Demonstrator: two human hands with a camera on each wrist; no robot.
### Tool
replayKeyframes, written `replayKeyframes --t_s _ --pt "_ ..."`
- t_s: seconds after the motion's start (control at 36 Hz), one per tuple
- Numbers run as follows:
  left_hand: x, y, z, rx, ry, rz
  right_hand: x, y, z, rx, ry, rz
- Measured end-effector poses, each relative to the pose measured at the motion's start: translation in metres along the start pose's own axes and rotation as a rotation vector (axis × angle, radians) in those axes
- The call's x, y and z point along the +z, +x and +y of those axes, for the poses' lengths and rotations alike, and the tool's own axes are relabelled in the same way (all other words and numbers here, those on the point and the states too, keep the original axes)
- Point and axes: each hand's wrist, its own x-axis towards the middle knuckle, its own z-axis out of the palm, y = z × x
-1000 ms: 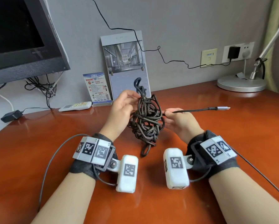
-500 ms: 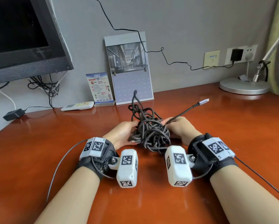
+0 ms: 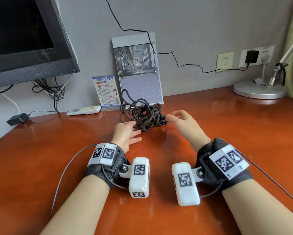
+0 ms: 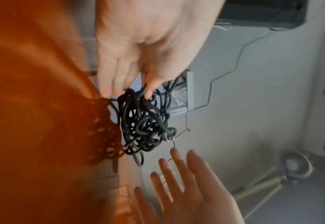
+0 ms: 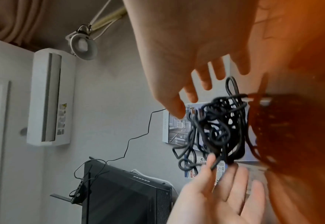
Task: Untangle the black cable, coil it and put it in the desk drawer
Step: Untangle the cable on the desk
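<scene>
The black cable (image 3: 143,116) sits as one knotted heap on the desk (image 3: 227,133), just beyond my fingertips, between my two hands. I'm holding none of it. My left hand (image 3: 127,134) lies low with its fingers straight and spread, the tips at the near left edge of the heap; in the left wrist view they touch the outer loops without curling round anything. My right hand (image 3: 184,123) hovers at the heap's right side, fingers loosely fanned and clear of the strands.

Resting it on the wood lets the loops slacken, so I can read how they cross, I think, rather than fight a bundle pulled tight by its own weight. One tall loop stands up at the far side of the heap, away from my palms. In the left wrist view a metal plug end (image 4: 170,138) shows at the side nearest my right fingers. That end looks like the sensible place to start. The drawer isn't in view, and untangling has hardly begun.
</scene>
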Motion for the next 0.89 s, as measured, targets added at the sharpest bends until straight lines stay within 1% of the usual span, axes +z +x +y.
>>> replayKeyframes --t_s 0.11,0.17,0.22,0.31,0.36,0.44,0.5,0.58,0.67,0.75,0.81,0.89 --pt "0.009 -0.010 0.005 0.084 0.257 -0.129 0.005 -0.004 0.001 -0.120 -0.088 -0.037" --pt "0.015 -0.016 0.007 0.120 0.295 -0.174 0.005 -0.005 0.002 -0.182 -0.167 -0.044" --pt "0.021 -0.020 0.008 0.156 0.286 -0.195 0.003 -0.004 0.003 -0.213 -0.240 -0.048" --pt "0.026 -0.024 0.007 0.162 0.230 -0.239 0.004 -0.004 0.006 -0.214 -0.298 -0.058" --pt "0.027 -0.023 0.005 0.153 0.187 -0.266 0.004 -0.003 0.008 -0.209 -0.293 -0.050" --pt "0.026 -0.023 0.006 0.133 0.100 -0.289 0.003 0.001 0.008 -0.237 -0.275 0.012" --pt "0.024 -0.023 0.010 0.087 0.006 -0.293 -0.001 0.006 0.013 -0.233 -0.259 0.075" --pt "0.017 -0.018 0.019 -0.005 -0.219 -0.259 -0.011 0.013 0.021 -0.183 -0.261 0.152" --pt "0.012 -0.014 0.022 -0.117 -0.447 -0.211 -0.019 0.017 0.025 -0.154 -0.261 0.130" --pt "0.014 -0.013 0.018 -0.149 -0.544 -0.191 -0.016 0.016 0.024 -0.155 -0.256 0.113" --pt "0.016 -0.012 0.014 -0.142 -0.521 -0.249 -0.014 0.016 0.024 -0.144 -0.247 0.119" --pt "0.019 -0.013 0.009 -0.149 -0.415 -0.408 -0.013 0.015 0.025 -0.110 -0.251 0.148"
